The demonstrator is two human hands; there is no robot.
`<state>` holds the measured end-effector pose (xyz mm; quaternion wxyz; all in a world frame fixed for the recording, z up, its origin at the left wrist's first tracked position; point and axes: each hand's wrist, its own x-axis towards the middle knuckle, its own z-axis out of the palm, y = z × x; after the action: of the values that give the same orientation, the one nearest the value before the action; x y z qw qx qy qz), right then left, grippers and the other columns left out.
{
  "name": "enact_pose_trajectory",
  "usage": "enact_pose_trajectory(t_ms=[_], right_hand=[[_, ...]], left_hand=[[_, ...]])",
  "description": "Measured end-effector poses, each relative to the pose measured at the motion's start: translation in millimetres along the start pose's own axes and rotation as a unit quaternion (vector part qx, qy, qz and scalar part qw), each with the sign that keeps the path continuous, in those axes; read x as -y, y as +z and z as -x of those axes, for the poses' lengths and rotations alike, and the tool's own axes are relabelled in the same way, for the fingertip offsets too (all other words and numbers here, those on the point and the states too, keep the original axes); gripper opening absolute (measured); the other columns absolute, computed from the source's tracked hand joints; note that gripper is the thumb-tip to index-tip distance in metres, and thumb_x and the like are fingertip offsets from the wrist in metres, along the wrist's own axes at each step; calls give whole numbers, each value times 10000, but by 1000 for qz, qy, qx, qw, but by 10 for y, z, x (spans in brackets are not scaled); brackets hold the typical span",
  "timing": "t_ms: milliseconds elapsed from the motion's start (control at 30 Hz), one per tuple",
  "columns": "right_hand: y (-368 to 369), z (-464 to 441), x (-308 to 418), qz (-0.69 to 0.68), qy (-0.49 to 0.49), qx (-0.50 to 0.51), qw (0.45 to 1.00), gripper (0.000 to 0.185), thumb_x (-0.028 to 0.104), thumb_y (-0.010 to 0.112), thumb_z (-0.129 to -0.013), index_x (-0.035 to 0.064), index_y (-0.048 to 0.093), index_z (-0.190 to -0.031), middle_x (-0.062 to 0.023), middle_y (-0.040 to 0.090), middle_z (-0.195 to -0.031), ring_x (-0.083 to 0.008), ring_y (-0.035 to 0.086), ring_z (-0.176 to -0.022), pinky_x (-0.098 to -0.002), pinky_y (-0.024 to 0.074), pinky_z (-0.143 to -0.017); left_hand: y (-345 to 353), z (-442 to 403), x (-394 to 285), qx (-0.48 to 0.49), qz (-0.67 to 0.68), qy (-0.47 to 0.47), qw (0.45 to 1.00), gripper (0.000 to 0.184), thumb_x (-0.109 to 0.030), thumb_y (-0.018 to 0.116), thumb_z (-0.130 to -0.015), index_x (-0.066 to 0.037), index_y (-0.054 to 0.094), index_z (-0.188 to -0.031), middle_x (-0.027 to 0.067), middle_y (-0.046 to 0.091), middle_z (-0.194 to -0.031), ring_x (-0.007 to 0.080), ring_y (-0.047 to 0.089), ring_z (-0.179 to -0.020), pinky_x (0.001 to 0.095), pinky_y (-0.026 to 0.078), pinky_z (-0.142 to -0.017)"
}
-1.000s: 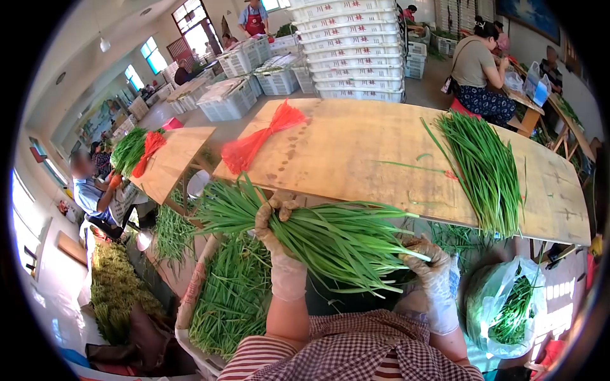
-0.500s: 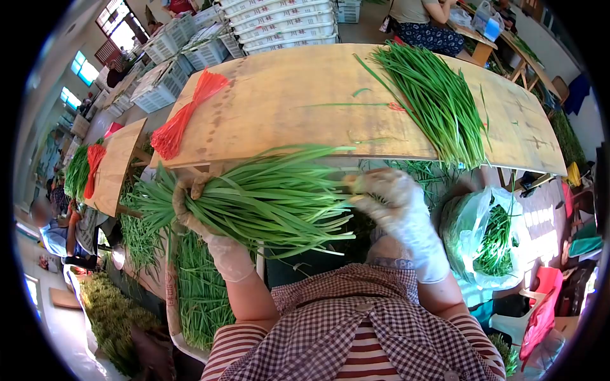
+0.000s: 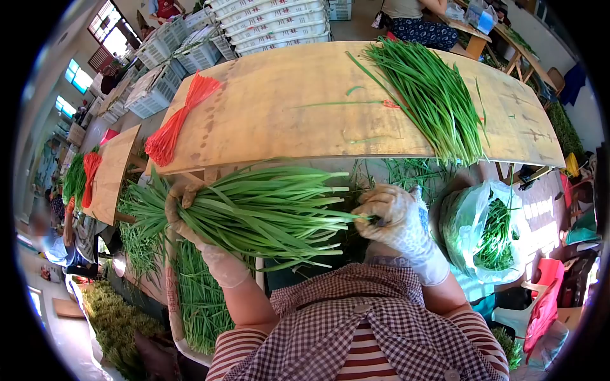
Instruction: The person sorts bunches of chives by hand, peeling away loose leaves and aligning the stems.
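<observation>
A bunch of long green leafy stalks lies sideways in front of my body, its pale stem ends toward the right. Gloved and soiled, my left hand is wrapped round the leafy left part of the bunch. My right hand, also gloved, is closed at the stem ends, with the tip of a stalk between its fingers. On the wooden table beyond, another bunch of green stalks lies at the right, and a bundle of red ties rests near the left edge.
A bin of loose greens stands below my left arm. To the right is a clear plastic bag with greens. White crates are stacked behind the table. People sit or stand farther off; a red garment hangs at lower right.
The view has tilted downward and turned right. My right hand has gone from open fingers near the stem ends to a closed grip there. My left hand still holds the bunch.
</observation>
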<state>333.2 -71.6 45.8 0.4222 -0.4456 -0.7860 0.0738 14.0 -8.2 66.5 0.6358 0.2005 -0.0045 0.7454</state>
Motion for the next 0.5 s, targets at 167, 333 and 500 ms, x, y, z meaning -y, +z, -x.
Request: enact_pose_trajectory(t_ms=[167,333,500], right_hand=[[-31,642,-872,194,264,64,943,159,204,725,-705,66,703,-780,-90,685,-744,-236,668,-755,-342,538,-730],[-117,388,-673,-169,394,17,903,311,241,735,-792,59,706,-1043,-114,708,-941,-180,663,-888,-299,508,-828],[11,-112,-194,-352,317,111,874,343,182,735,-817,49,669,-1127,-98,673,-1115,-174,621,-1012,-305,487,-911]], left_hand=[[-169,11,-167,16,72,-3,997,65,-227,588,-876,-166,613,-875,-59,552,-686,150,571,-941,518,361,-1026],[-353,-16,-328,77,55,-34,995,55,-197,574,-894,-148,597,-891,-44,536,-685,167,560,-958,465,385,-1014],[-389,-77,-191,109,70,-31,991,62,-185,558,-907,-136,596,-911,-26,539,-704,188,557,-964,452,385,-1031]])
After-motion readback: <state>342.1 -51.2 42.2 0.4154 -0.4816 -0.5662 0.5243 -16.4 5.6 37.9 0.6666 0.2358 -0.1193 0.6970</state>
